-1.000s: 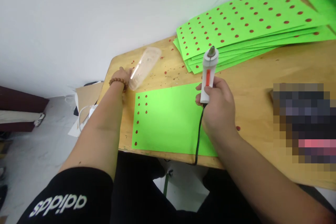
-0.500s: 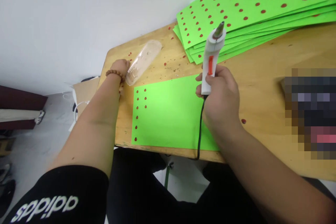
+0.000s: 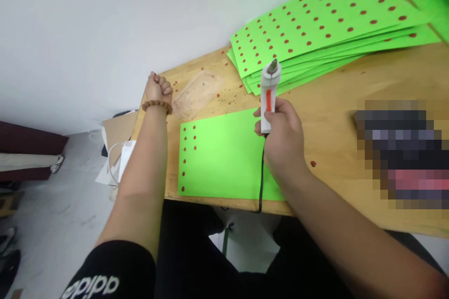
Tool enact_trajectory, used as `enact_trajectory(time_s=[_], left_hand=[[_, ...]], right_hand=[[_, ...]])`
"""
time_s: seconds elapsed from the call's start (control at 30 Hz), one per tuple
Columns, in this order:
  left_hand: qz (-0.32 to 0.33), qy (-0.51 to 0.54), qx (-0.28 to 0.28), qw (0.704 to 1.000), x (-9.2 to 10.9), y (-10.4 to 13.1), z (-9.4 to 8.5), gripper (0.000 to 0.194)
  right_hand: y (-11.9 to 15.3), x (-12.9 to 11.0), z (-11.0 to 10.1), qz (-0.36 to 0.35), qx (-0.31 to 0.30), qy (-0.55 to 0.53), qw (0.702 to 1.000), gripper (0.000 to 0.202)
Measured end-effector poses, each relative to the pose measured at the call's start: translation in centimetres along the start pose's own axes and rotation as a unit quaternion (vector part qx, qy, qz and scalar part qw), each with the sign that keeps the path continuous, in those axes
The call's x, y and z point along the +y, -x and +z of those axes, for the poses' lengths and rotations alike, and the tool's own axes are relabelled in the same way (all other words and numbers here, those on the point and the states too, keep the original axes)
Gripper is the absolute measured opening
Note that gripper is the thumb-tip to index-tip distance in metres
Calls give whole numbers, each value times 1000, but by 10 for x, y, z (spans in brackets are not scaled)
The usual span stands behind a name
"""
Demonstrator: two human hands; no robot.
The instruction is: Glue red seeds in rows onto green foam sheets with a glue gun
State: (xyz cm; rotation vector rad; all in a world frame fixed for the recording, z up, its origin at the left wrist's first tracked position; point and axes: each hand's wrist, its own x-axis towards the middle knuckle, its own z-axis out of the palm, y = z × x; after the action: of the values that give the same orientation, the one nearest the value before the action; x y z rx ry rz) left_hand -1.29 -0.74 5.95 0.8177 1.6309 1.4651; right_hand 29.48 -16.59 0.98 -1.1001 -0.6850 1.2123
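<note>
My right hand (image 3: 286,133) is wrapped round a white glue gun (image 3: 268,103) with a red trigger, its metal nozzle pointing up and away. The gun is above the right part of a green sheet (image 3: 224,163), and its black cord (image 3: 261,182) hangs across it. Dark red dots (image 3: 184,149) form one full column and part of a second at the sheet's left end. At the table's far left corner my left hand (image 3: 159,88) is closed with fingers curled; what is in it, if anything, is hidden. Beside it a clear plastic tray (image 3: 198,93) lies flat.
A stack of green sheets with red dots (image 3: 315,23) lies at the back, against the wall (image 3: 105,18). Small red and dark bits (image 3: 229,98) are scattered near the tray. One red piece (image 3: 313,164) lies right of my right hand. A pixelated dark object (image 3: 403,154) is at right.
My left hand has moved from beside the clear tray up and slightly left, and turned over with fingers curled. The tray, tilted before, now lies flat. The glue gun has dropped slightly in view.
</note>
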Motion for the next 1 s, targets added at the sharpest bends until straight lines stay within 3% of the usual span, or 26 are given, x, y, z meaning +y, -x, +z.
enact_trajectory(time_s=[0.13,0.3,0.47,0.67,0.83,0.9,1.0], left_hand=[[-11,197,-54,979,1,65,6,53],[-109,274,-103,950,-16,156,8,51],[-196,344,-93,914,-31,207,14,51],[-198,332,-53,921,-41,225,16,46],[-243,348,-63,903,-46,229,18,50],[-260,343,-62,901,-41,217,16,52],[-223,294,-15,929,-21,175,4,52]], right_hand=[[0,2,0,3,2,7,1000,13],[1,6,-2,-7,-4,8,1000,10],[-1,11,-2,-21,-10,10,1000,10],[-4,13,-5,-25,2,8,1000,10],[-5,13,-5,-29,-1,2,1000,12],[-6,12,-5,-25,3,4,1000,12],[-7,13,-5,-16,7,13,1000,11]])
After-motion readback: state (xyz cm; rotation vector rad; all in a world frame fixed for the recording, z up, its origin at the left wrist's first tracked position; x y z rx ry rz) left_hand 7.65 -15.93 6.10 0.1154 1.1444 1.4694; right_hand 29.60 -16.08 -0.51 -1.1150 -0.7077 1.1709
